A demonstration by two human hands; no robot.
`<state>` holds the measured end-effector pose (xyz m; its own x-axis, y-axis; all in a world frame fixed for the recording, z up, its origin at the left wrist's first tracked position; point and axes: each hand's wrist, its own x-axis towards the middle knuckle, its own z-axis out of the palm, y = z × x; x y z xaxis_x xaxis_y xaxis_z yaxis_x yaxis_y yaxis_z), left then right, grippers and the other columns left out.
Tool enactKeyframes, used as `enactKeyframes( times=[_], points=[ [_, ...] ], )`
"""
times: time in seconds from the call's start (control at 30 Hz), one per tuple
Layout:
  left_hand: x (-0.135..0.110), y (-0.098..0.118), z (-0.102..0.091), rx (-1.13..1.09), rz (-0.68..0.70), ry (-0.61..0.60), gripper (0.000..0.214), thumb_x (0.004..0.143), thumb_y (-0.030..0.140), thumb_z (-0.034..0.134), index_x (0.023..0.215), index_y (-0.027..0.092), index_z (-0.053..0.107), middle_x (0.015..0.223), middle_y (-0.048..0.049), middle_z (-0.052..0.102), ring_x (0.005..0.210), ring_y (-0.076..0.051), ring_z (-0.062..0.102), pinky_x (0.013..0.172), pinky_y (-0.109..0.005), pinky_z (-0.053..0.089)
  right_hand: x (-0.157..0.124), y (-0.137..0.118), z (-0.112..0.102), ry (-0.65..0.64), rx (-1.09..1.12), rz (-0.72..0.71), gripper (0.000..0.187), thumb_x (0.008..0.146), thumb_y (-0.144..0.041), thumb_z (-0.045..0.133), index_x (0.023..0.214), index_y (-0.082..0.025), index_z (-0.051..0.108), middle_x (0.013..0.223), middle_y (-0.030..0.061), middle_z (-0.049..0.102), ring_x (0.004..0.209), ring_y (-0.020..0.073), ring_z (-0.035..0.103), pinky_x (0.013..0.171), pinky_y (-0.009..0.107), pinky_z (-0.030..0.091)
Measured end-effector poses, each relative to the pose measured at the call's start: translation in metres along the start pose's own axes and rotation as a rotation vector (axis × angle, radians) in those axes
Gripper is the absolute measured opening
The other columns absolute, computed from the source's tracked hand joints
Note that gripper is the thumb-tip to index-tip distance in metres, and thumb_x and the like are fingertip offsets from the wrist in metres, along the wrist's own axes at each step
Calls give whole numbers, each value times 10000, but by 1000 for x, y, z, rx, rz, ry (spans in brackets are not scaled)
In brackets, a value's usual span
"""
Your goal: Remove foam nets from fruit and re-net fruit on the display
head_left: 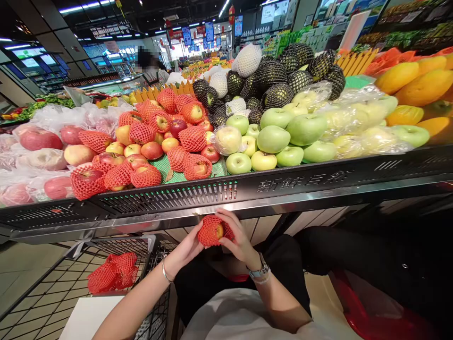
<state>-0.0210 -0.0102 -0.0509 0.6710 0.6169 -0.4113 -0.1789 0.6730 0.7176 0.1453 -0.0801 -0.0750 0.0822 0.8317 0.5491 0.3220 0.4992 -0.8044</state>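
Observation:
Between my two hands, just in front of the shelf's metal edge, is a red and yellow apple [220,230] in a red foam net [208,231]. My left hand [191,243] grips it from the left side. Around its right side curl the fingers of my right hand [239,238], the thumb lying across the front. Part of the apple shows bare through the net's opening. More red foam nets [112,273] lie in the wire shopping cart [42,302] at lower left; whether they hold fruit I cannot tell.
Netted and bare red apples [152,150] fill the black crate [170,198] ahead. Green apples [273,139] and dark-netted fruit [271,78] sit to the right, bagged pink fruit [40,140] to the left. A white board [90,316] lies on the cart. A person [152,71] stands far back.

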Motion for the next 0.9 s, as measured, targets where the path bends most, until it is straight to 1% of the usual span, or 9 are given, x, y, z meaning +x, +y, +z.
enactKeyframes(
  times=[0.1,0.3,0.4,0.5,0.6,0.67,0.77,0.83,0.9],
  points=[
    [1,-7,-1,-35,-26,-46,362,776,487,701,944,165,701,917,-55,704,762,-155,601,700,-268,447,1,3,7,-71,78,15,542,864,-524,562,1337,-267,503,1361,95,511,1272,263,480,1098,431,381],
    [5,-12,1,-42,-30,-59,376,767,492,713,940,161,674,847,-37,663,697,-130,541,646,-253,397,1,7,13,32,178,93,366,932,-450,474,1226,-266,590,1225,72,600,1167,214,560,1044,370,424],
    [4,-11,4,-35,-39,-42,430,745,511,725,1011,178,667,923,-51,671,757,-152,562,674,-264,396,-2,11,17,121,280,99,480,924,-576,387,1229,-258,578,1251,89,598,1197,236,552,1067,401,410],
    [1,-12,6,-51,-95,-43,525,688,568,740,1043,187,675,1032,-75,678,827,-174,585,712,-273,411,-7,17,25,214,474,92,663,842,-725,366,1283,-249,504,1286,120,576,1211,262,553,1062,438,426],
    [-1,-14,8,-74,-123,-70,549,668,586,743,1043,189,689,1038,-72,687,798,-163,586,694,-263,417,-12,25,35,229,583,56,813,702,-786,516,1316,-258,446,1315,132,548,1222,279,547,1064,449,427],
    [-2,-17,9,-97,-120,-93,547,666,579,747,1042,185,693,1032,-73,692,804,-165,587,697,-260,421,-14,30,39,227,592,25,942,574,-785,634,1325,-261,416,1328,139,532,1234,297,536,1077,461,411],
    [-1,-20,9,-132,-143,-128,577,669,588,733,1061,166,691,1047,-89,692,866,-188,594,749,-274,435,-15,35,43,236,603,25,1117,394,-776,725,1318,-263,363,1306,151,533,1212,319,552,1072,477,414],
    [-1,-21,9,-156,-145,-133,574,675,581,729,1060,156,691,1051,-91,691,891,-193,596,771,-276,440,-15,35,43,221,622,73,1139,369,-724,787,1316,-272,342,1287,143,539,1191,314,568,1062,473,426],
    [0,-21,10,-170,-143,-118,551,673,565,740,1035,153,695,1016,-82,696,866,-181,602,757,-265,445,-15,34,43,199,637,132,1042,457,-633,835,1312,-279,356,1267,123,547,1174,290,578,1048,454,444]
  ],
)
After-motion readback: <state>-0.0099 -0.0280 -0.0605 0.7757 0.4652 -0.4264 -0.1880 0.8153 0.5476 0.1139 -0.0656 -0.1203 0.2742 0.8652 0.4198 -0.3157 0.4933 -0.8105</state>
